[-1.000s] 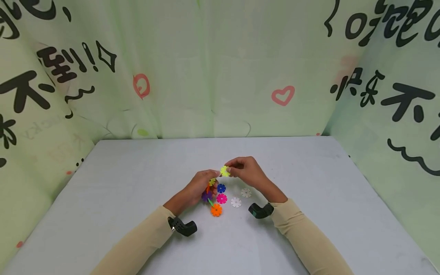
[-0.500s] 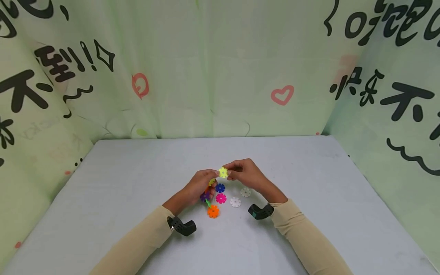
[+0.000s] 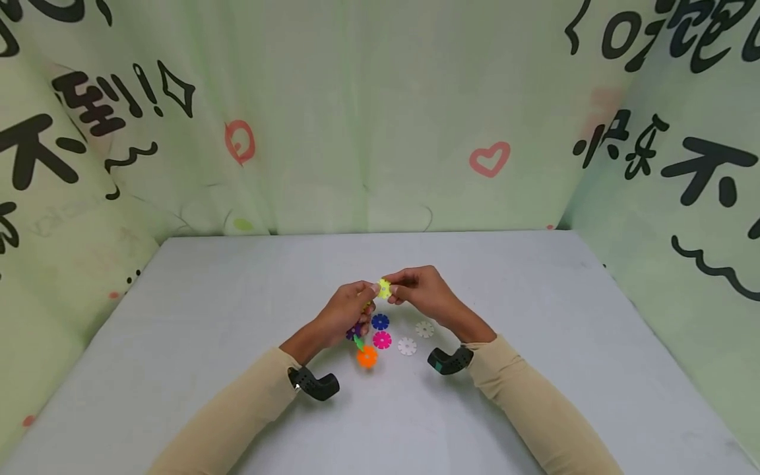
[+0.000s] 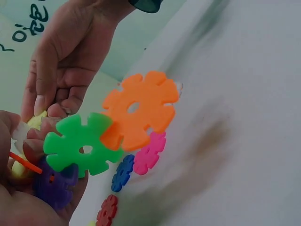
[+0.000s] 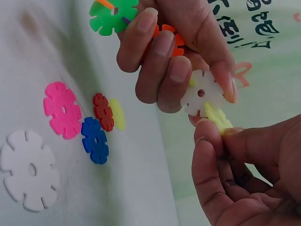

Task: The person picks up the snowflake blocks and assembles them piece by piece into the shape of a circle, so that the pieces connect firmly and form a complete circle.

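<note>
My left hand [image 3: 346, 311] grips a chain of interlocking plastic snowflake discs. Its orange disc [image 4: 141, 110] hangs at the free end, joined to a green disc [image 4: 77, 146] and then a purple disc [image 4: 55, 186]. At the other end, a white disc [image 5: 202, 94] sits between the left thumb and fingers. Thumb and fingertips of my right hand [image 3: 426, 290] pinch a yellow disc [image 5: 217, 118], its edge right at the rim of the white disc. Both hands meet above the table, and the left fingers partly hide the middle of the chain.
Loose discs lie on the white table [image 3: 237, 284] below the hands: pink [image 3: 382, 340], blue [image 3: 380, 321] and two white ones, one nearer [image 3: 406, 346]. The right wrist view also shows a red disc [image 5: 103, 112] beside a yellow piece [image 5: 117, 114]. Printed curtains surround the table.
The pinched yellow disc has shifted slightly left, closer to the left thumb, and turned. The hanging orange end of the chain has swung a little left. Loose discs stay put.
</note>
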### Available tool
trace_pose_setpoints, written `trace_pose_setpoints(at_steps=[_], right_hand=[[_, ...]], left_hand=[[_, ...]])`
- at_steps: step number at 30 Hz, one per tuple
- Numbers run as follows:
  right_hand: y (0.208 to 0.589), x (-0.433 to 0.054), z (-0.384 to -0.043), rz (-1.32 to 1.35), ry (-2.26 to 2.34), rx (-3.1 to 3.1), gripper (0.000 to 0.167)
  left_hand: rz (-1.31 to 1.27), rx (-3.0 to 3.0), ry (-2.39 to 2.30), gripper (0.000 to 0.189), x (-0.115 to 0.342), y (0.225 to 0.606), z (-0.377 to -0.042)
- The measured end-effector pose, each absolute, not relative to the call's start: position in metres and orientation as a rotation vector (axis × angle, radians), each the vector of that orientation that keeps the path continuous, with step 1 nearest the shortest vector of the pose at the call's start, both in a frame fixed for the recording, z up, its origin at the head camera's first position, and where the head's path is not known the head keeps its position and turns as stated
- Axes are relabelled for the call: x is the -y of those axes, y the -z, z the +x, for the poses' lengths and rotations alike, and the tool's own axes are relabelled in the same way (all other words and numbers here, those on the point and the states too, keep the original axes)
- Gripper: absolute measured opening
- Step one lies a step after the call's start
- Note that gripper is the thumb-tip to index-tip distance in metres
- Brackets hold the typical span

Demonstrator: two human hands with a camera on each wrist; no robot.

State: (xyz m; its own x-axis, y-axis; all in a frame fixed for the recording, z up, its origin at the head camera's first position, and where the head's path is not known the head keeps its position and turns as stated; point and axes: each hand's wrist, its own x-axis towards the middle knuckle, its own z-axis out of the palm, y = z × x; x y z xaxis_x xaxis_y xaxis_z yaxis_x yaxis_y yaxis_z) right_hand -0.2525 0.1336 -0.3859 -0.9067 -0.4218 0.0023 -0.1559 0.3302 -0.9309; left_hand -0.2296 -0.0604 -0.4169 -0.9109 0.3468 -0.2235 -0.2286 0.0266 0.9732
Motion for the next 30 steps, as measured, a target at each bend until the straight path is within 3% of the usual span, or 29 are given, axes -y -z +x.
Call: trace_pose_setpoints(at_steps=[4,21,30], right_hand=[[0.387,-0.137,-0.252,-0.534,1.597,-2.354,0.023],[0.4,-0.136,-0.25,-0.465,1.632,-2.306,0.03],[0.414,-0.132,-0.249,-0.466,1.438,-2.407,0.027]], left_hand=[[0.151,-1.916,-1.965,0.032,0.058,0.42,-0.227],[-0.139,-1.848,-2.17,0.033,0.066,0.422,-0.233],[-0.098,-1.77,-2.207,0.038,0.067,0.418,-0.233]])
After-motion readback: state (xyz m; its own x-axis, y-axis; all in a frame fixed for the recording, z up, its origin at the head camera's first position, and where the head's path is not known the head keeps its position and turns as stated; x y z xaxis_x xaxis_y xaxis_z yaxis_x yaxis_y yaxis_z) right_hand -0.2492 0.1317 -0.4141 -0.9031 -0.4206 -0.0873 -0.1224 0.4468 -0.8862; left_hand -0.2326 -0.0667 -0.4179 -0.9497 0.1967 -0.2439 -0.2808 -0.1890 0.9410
